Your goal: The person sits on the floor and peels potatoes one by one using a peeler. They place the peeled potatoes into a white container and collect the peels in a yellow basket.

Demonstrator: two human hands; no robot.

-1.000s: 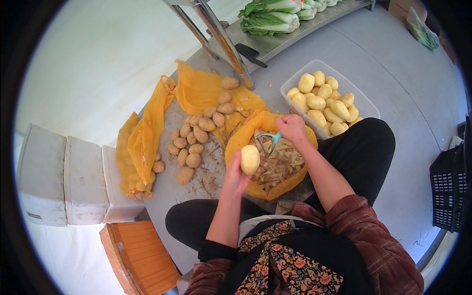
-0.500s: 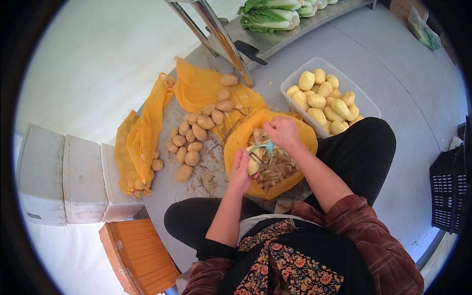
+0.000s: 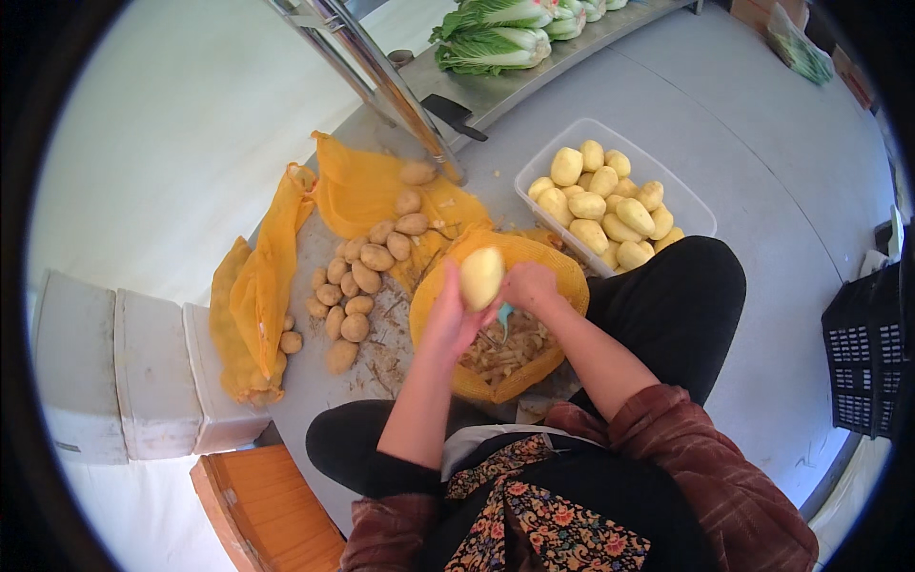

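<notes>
A pale peeled potato [image 3: 482,277] is held up in my left hand [image 3: 451,319], fingers wrapped round its lower side. My right hand [image 3: 530,288] is closed on a peeler [image 3: 504,315] with a light blue-green handle, tilted downward beside the potato; part of it is hidden by my fingers. Both hands are over a yellow mesh sack [image 3: 572,276] with its mouth rolled open between my legs. Potato peelings [image 3: 515,351] fill the sack. To its left, several unpeeled potatoes [image 3: 365,277] lie in a pile.
A clear plastic tub [image 3: 688,202] of peeled potatoes stands beyond my right knee. Flattened yellow mesh bags [image 3: 255,305] lie at the left, near white boxes [image 3: 157,372]. Chinese cabbages [image 3: 496,50] sit on a metal shelf [image 3: 572,59]. A black crate [image 3: 865,353] is far right.
My left hand has raised and turned the potato, which now stands upright. The peeler in my right hand has come off it and dropped lower. The whole view has shifted slightly.
</notes>
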